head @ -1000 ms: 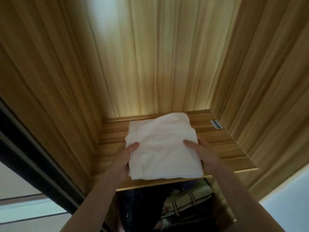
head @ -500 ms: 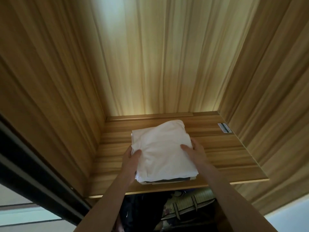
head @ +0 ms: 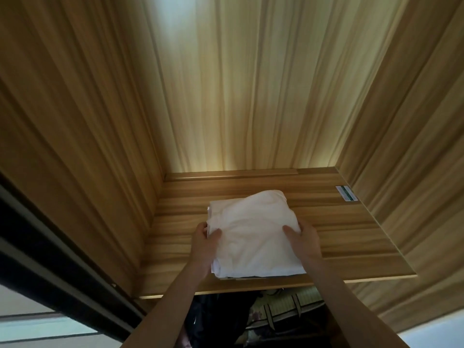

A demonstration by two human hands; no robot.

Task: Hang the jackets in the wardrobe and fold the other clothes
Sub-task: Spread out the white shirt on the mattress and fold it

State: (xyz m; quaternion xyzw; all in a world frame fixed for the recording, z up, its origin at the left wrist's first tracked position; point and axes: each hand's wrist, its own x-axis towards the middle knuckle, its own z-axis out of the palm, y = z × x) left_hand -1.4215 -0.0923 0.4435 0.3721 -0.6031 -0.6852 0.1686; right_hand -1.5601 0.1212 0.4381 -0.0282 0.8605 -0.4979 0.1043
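A: What lies under the white cloth (head: 253,237)?
B: Only thin edges of other folded pieces show at its near side. The fingers of the left hand (head: 204,247) and right hand (head: 305,244) are tucked out of sight beneath.
A: The sticker (head: 346,193)?
B: Too small to read. The hanging clothes (head: 281,312) below the shelf (head: 351,237) are dark and partly hidden.

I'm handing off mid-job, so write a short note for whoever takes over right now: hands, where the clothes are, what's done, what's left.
Left hand: grips the left edge of the folded white stack, thumb on top.
Right hand: grips the right edge, thumb on top.
Stack: lies on the wooden wardrobe shelf, near its front edge; a darker layer shows underneath.
Done: clothes folded and on the shelf; hanging garments show below.
Left: release both hands; whether more clothes wait is out of view.
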